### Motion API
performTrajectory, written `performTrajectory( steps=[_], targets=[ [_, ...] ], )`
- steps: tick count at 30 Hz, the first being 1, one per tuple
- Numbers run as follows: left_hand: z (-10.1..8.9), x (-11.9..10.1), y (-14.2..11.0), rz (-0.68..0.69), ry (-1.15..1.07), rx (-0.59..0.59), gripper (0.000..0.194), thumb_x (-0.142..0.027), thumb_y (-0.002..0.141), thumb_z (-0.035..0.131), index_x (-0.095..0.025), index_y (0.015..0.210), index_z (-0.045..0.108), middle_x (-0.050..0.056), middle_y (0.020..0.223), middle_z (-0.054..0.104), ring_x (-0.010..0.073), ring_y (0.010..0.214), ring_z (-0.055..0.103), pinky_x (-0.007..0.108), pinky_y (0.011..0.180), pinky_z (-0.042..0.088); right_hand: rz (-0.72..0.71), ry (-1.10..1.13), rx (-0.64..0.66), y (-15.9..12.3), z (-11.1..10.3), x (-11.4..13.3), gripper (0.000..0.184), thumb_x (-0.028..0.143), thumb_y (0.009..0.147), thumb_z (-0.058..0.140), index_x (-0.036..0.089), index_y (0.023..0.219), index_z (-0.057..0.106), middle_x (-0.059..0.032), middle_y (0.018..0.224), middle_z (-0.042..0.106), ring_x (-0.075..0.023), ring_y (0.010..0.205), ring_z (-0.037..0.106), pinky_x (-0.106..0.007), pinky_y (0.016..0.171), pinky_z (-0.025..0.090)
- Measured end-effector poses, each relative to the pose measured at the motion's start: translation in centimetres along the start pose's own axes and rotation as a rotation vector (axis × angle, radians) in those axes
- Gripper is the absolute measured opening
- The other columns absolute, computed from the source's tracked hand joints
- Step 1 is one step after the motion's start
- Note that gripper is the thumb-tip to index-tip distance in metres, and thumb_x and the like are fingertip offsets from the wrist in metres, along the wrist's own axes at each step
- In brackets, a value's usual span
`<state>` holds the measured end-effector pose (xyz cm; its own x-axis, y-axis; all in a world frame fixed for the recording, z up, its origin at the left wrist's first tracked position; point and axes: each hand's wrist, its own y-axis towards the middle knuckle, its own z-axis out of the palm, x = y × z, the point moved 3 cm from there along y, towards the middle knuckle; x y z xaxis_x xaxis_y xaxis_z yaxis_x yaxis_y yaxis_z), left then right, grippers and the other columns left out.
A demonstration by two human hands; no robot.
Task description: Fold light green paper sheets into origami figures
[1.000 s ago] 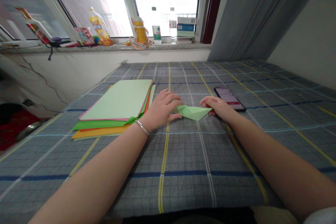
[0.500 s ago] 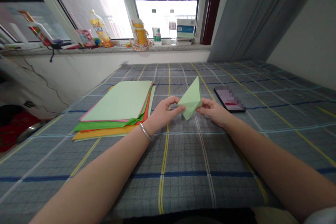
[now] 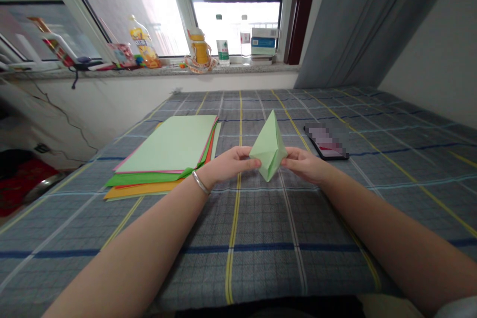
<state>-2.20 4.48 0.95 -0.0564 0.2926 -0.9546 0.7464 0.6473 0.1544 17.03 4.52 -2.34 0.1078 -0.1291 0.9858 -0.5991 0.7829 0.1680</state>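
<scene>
L. hand (image 3: pixel 231 163) & r. hand (image 3: pixel 306 164), each grip pinched on opp. sides of folded green paper (image 3: pixel 265 145); step: prob. shaping; next move seemingly needs even pressure.

One folded pale-green paper (image 3: pixel 266 144), point upward, is pinched at its sides by the left hand (image 3: pixel 231 163) and right hand (image 3: pixel 307 165). One stack of coloured sheets (image 3: pixel 167 146) lies left, one phone (image 3: pixel 325 142) right, both on grey checked cloth (image 3: pixel 261 258).
</scene>
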Motion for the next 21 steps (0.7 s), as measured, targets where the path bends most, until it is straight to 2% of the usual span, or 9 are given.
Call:
performTrajectory(
  steps=[6,12,18,21],
  targets=[
    [0.0,-0.1,0.1,0.054,0.039,0.024,0.032,-0.044,0.08,0.065,-0.015,0.093,0.07,0.005,0.096,0.069,0.0172,0.092,0.06,0.034,0.092,0.044,-0.039,0.028,0.043,0.1,0.1,-0.4,0.029,0.04,0.075,0.071,0.022,0.097,0.069,-0.0022,0.098,0.071,-0.0158,0.09,0.062,-0.035,0.093,0.044],
    [-0.7,0.1,0.1,0.127,0.017,-0.199,0.028,-0.037,0.081,0.066,-0.016,0.1,0.068,0.004,0.1,0.066,0.0161,0.096,0.057,0.031,0.093,0.041,-0.164,0.013,-0.06,0.4,-0.2,0.4,0.024,0.037,0.08,0.068,0.025,0.101,0.07,-0.0012,0.102,0.07,-0.0157,0.094,0.062,-0.036,0.094,0.043],
    [-0.6,0.7,0.3,0.072,0.018,-0.24,0.029,-0.039,0.081,0.065,-0.014,0.096,0.067,0.004,0.094,0.065,0.0172,0.093,0.056,0.033,0.091,0.041,-0.111,-0.048,-0.033,0.3,0.0,0.6,0.025,0.038,0.078,0.068,0.022,0.098,0.07,-0.0018,0.098,0.071,-0.0168,0.093,0.063,-0.037,0.095,0.043],
    [-0.4,1.1,0.5,0.065,-0.017,-0.22,0.029,-0.039,0.081,0.064,-0.015,0.097,0.067,0.004,0.094,0.065,0.0171,0.092,0.056,0.034,0.091,0.041,-0.077,-0.033,-0.019,0.3,0.1,0.3,0.026,0.04,0.077,0.07,0.021,0.096,0.07,-0.002,0.096,0.072,-0.0163,0.09,0.063,-0.037,0.093,0.044]
  ],
)
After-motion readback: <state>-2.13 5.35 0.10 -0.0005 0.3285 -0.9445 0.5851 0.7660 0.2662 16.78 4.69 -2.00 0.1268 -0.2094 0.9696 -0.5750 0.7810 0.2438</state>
